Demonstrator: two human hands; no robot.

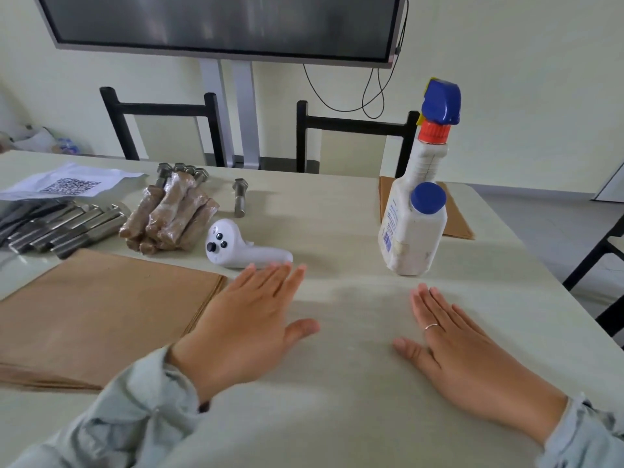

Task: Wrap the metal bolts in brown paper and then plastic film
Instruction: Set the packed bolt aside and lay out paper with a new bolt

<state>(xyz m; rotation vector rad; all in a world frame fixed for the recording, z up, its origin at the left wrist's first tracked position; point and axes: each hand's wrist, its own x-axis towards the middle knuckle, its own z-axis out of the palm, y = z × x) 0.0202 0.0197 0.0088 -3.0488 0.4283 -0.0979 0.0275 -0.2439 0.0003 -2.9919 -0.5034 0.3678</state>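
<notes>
My left hand [246, 322] lies flat on the table, fingers straight, just right of a stack of brown paper sheets [104, 312]. My right hand [462, 352] lies flat too, palm down, holding nothing. Several bare metal bolts [64, 228] lie in a row at the far left. Beside them sits a pile of bolts wrapped in brown paper and plastic film [172, 214], with a few bare bolt heads [189, 172] behind it. One single bolt [240, 201] stands apart to the right of the pile.
A white hand controller [243, 248] lies just beyond my left fingertips. A white spray bottle with a blue nozzle [418, 211] stands ahead of my right hand, on the edge of more brown paper [456, 217]. A QR-code sheet [71, 184] lies far left. Two black chairs stand behind the table.
</notes>
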